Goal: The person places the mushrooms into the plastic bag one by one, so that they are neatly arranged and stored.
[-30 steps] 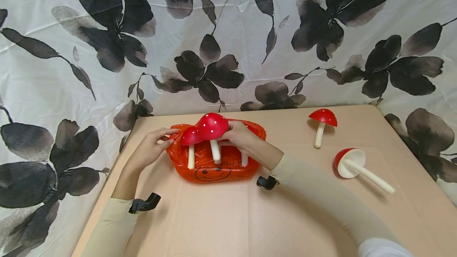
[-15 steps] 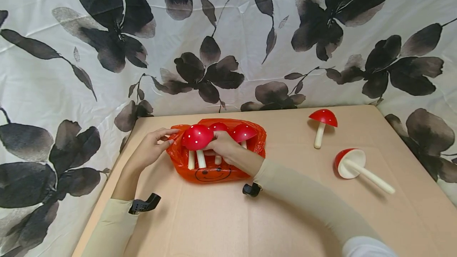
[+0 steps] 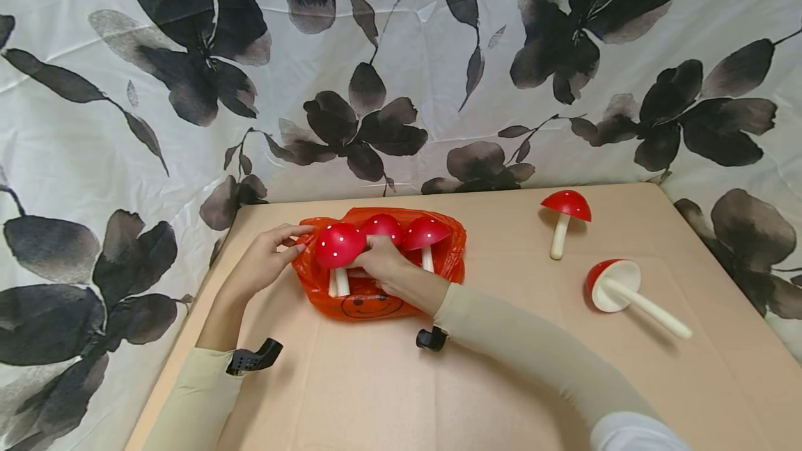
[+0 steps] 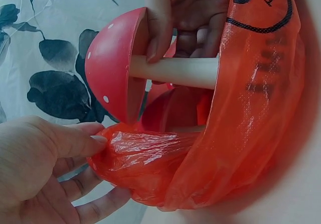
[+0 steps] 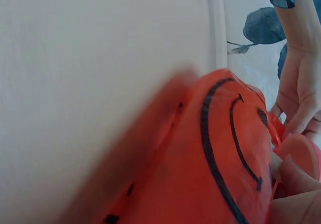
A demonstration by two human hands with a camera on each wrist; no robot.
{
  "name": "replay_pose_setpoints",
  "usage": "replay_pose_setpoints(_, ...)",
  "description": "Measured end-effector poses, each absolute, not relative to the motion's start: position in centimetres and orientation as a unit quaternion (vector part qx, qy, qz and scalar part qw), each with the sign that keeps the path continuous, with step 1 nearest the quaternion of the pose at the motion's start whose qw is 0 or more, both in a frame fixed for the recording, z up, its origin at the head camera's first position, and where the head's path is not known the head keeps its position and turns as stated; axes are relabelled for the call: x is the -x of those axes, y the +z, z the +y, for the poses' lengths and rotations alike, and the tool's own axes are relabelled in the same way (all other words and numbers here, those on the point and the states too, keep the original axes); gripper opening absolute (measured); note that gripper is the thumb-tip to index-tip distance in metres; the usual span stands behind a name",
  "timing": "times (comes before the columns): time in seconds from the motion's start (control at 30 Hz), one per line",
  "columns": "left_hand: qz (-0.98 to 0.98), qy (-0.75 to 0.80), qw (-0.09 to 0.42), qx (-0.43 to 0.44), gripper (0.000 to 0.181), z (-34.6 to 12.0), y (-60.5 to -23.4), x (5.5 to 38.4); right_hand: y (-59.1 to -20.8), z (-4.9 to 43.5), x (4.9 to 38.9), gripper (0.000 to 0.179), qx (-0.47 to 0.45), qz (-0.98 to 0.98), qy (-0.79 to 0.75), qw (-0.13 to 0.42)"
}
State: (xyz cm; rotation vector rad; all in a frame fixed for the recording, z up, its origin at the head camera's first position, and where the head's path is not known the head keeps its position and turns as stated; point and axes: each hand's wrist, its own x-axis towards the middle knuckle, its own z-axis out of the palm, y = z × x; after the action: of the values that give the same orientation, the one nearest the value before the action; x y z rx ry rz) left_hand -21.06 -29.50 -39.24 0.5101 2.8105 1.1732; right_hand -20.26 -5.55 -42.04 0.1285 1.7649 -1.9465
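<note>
Your right hand pinches the white stem of one red toy mushroom, and your left hand pinches the edge of the orange bag between thumb and fingers. Biggest of all is the white cloth at the back, with big dark flowers on it. In front of it is your tan counter. Long cream sleeves cover your arms. Next comes the bag, which sits on the counter near the back edge, with its top open and a smiley face drawn on the front. Your pinched mushroom is at the bag's left side, red cap up above the rim and stem end down inside. Another stem shows just beside it. Two more mushrooms stand in the bag, farther right. Two other mushrooms lie on the counter to your right, apart from each other and well apart from the bag. Smaller are the black gadgets on your wrists. Tiniest are the white dots on the red caps.
</note>
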Motion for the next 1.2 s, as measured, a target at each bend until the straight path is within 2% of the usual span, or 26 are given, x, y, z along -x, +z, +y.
replay_pose_setpoints(0.73, 0.912, 0.376, 0.017, -0.162, 0.036, -29.27, -39.3, 21.2, -42.71, -5.13, 19.67, 0.05, 0.016, 0.655, -0.712, 0.25)
replay_pose_setpoints(1.03, 0.913, 0.373, 0.02, -0.162, 0.036, -29.22, -39.28, 21.27, -42.66, -5.07, 19.59, 0.074, 0.008, 0.675, -0.706, 0.214)
replay_pose_setpoints(1.2, 0.915, 0.369, 0.021, -0.161, 0.037, -29.21, -39.36, 21.24, -42.69, -5.03, 19.63, 0.066, 0.033, 0.671, -0.703, 0.231)
